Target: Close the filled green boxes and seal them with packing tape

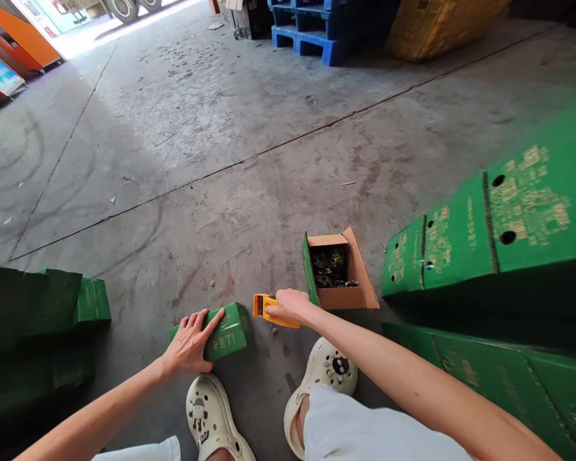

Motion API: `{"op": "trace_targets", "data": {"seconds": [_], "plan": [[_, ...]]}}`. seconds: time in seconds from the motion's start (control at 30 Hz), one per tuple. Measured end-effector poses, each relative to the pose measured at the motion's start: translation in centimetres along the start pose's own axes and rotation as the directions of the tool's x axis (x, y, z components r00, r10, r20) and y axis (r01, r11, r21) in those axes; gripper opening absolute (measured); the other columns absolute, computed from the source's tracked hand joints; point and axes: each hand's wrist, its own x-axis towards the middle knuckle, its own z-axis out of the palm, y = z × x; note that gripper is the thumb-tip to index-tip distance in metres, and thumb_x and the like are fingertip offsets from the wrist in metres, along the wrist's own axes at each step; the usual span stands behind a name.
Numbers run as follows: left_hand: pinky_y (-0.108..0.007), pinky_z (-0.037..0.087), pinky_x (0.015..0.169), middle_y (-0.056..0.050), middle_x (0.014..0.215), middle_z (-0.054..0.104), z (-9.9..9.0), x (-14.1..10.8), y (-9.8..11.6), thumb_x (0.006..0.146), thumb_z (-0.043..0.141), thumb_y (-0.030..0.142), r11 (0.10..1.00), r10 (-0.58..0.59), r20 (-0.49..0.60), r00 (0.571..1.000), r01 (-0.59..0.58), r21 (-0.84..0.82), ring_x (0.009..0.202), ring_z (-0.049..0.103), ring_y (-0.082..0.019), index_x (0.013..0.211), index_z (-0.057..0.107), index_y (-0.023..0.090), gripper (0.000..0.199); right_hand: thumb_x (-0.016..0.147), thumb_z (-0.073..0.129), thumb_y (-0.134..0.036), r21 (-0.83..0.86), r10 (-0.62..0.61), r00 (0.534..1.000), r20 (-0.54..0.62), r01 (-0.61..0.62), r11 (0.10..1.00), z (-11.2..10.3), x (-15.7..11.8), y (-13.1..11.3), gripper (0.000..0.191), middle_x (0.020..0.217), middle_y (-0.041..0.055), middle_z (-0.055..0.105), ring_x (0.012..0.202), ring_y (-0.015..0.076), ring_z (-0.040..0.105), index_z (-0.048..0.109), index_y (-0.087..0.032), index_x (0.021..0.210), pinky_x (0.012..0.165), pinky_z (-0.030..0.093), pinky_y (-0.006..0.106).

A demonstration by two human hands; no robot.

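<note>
Feet: cream clogs (211, 416) on the concrete floor (221, 160), closest to my view, with my knees bent above them.
Left hand: my left hand (188, 346) lies flat on the small green carton (223, 333), fingers spread over its top and near end, pressing rather than gripping.
Right hand: my right hand (288, 306) is curled around the orange tape dispenser (269, 310), fingers wrapped over its body, the tool's front end just beside the carton's far end.
Carton: it lies closed on its side on the floor, between my two hands, just ahead of my left clog.
Progress: I judge this carton shut and about to be taped or partway through taping; I cannot make out any tape on it.
Left to do: the open box (338, 272), just beyond my right hand, has its flaps up and dark contents showing, so it looks unsealed.
Surroundings: green carton stacks (484, 250) on my right, more green cartons (38, 307) on my left.
</note>
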Motion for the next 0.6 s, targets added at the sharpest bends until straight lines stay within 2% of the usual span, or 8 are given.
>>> {"op": "trace_targets", "data": {"seconds": [0.07,0.13,0.2,0.27,0.33,0.4,0.5,0.6], "plan": [[-0.055,0.04,0.107,-0.018,0.149,0.051,0.1,0.8,1.6,0.066,0.078,0.048,0.984,-0.177,-0.07,0.982,0.174,-0.046,0.13,0.054,-0.043,0.171,0.014,0.033,0.123,0.092,0.058,-0.058,0.029,0.005,1.0,-0.026,-0.004,1.0,-0.6,-0.2,0.0,0.052,0.12,0.02,0.079,0.115,0.0362,0.074,0.079,-0.018,0.119,0.085,0.053,0.036],[-0.056,0.042,0.103,-0.017,0.145,0.053,0.0,2.0,3.1,0.074,0.073,0.055,0.937,-0.344,-0.129,0.93,0.332,-0.107,0.126,0.055,-0.042,0.17,0.014,0.035,0.115,0.094,0.053,-0.065,0.098,0.028,0.997,-0.068,-0.021,0.995,-1.3,-0.1,0.0,0.06,0.122,0.0207,0.078,0.114,0.036,0.073,0.077,-0.016,0.12,0.083,0.052,0.034],[-0.057,0.043,0.101,-0.017,0.146,0.051,0.2,3.4,4.4,0.079,0.071,0.06,0.898,-0.434,-0.176,0.883,0.411,-0.155,0.124,0.056,-0.042,0.169,0.019,0.038,0.107,0.095,0.051,-0.07,0.185,0.047,0.992,-0.12,-0.024,0.982,-2.2,0.4,0.0,0.065,0.122,0.0203,0.077,0.112,0.0344,0.074,0.075,-0.015,0.12,0.078,0.05,0.031],[-0.06,0.043,0.102,-0.019,0.154,0.045,0.7,4.4,5.2,0.081,0.071,0.063,0.888,-0.457,-0.232,0.859,0.428,-0.165,0.13,0.053,-0.044,0.169,0.023,0.038,0.103,0.095,0.049,-0.071,0.243,0.045,0.984,-0.173,-0.002,0.97,-2.9,1.1,0.0,0.066,0.12,0.0191,0.077,0.107,0.0317,0.074,0.074,-0.015,0.118,0.073,0.048,0.029],[-0.061,0.042,0.105,-0.02,0.165,0.036,1.5,4.7,5.3,0.086,0.068,0.065,0.899,-0.438,-0.277,0.855,0.412,-0.15,0.138,0.047,-0.044,0.169,0.026,0.036,0.097,0.095,0.05,-0.072,0.267,0.02,0.98,-0.199,0.034,0.963,-3.2,1.7,0.0,0.063,0.114,0.0169,0.078,0.101,0.0289,0.074,0.073,-0.015,0.111,0.068,0.045,0.027],[-0.057,0.044,0.108,-0.019,0.17,0.03,2.4,4.2,4.8,0.095,0.057,0.064,0.903,-0.43,-0.285,0.856,0.404,-0.147,0.142,0.045,-0.042,0.169,0.028,0.032,0.085,0.094,0.053,-0.07,0.278,-0.034,0.98,-0.197,0.089,0.957,-3.2,1.9,-0.1,0.059,0.106,0.0138,0.079,0.095,0.026,0.074,0.073,-0.016,0.103,0.065,0.043,0.026],[-0.052,0.047,0.107,-0.018,0.171,0.034,3.6,2.4,3.2,0.105,0.038,0.059,0.885,-0.462,-0.249,0.851,0.421,-0.199,0.142,0.05,-0.036,0.169,0.027,0.027,0.072,0.094,0.055,-0.068,0.316,-0.117,0.982,-0.151,0.16,0.935,-2.9,1.3,-0.4,0.053,0.094,0.0091,0.078,0.085,0.0223,0.073,0.069,-0.017,0.093,0.062,0.042,0.024],[-0.05,0.046,0.11,-0.017,0.165,0.045,4.3,0.9,1.5,0.107,0.035,0.059,0.866,-0.474,-0.235,0.849,0.402,-0.297,0.142,0.052,-0.032,0.169,0.026,0.026,0.071,0.093,0.055,-0.072,0.441,-0.189,0.981,-0.033,0.184,0.879,-3.3,-0.5,-0.9,0.054,0.082,0.0055,0.075,0.073,0.0206,0.071,0.065,-0.018,0.093,0.058,0.045,0.024]]}}
